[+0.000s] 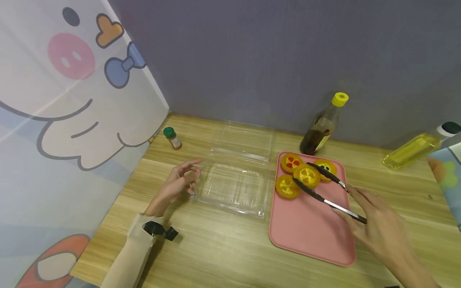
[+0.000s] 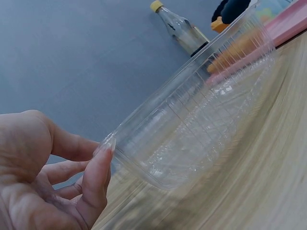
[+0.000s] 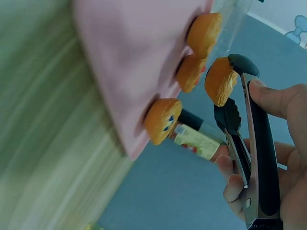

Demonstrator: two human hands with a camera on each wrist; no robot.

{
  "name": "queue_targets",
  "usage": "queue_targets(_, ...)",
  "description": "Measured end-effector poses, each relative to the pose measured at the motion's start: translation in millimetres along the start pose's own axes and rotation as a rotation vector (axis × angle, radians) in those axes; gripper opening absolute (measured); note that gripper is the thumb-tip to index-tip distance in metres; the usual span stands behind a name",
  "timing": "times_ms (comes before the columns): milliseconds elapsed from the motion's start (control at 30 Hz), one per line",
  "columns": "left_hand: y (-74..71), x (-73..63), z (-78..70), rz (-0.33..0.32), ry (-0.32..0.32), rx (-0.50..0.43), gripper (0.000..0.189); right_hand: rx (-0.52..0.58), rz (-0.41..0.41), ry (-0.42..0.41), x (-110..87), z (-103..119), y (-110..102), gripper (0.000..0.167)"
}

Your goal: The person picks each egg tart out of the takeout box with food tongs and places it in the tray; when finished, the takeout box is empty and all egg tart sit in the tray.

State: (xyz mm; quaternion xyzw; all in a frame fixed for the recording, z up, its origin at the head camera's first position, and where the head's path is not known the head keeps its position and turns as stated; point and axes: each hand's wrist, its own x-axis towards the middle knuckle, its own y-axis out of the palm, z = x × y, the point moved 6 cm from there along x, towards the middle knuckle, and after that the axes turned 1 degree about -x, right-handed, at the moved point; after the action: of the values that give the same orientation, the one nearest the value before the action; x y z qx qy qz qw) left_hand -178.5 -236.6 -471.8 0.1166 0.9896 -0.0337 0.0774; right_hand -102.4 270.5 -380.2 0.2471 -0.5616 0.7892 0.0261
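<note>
My right hand [image 1: 383, 224] grips a pair of tongs [image 1: 340, 207] with black tips. Between the tips sits an egg tart [image 1: 307, 177] with yellow wedges on top; the right wrist view shows it raised off the pink tray [image 1: 309, 232]. Three more tarts lie at the tray's far end: one with red pieces [image 1: 291, 163], one with a yellow top [image 1: 287, 187] and one with dark dots [image 1: 329, 166]. On the left, my left hand [image 1: 178, 182] pinches the near-left corner of a clear plastic container [image 2: 192, 129] between thumb and finger. Its hinged lid [image 1: 245, 140] lies open behind.
A dark sauce bottle [image 1: 318, 134] with a yellow cap stands just behind the tray. Farther right is an oil bottle [image 1: 414, 152]. A small green-capped spice jar [image 1: 173, 139] stands at the back left. Grey and cartoon-printed panels [image 1: 119, 160] border the wooden table [image 1: 209, 248].
</note>
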Motion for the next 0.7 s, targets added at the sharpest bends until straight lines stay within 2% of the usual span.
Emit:
queue_targets(300,-0.2,0.6,-0.4,-0.001,-0.005,-0.003,0.054,-0.025,0.028,0.042,-24.3,-20,-2,0.076)
queue_targets(700,-0.4,0.2,-1.0,-0.006,-0.010,-0.006,0.054,-0.048,0.105,0.083,-44.5,-31,1,0.077)
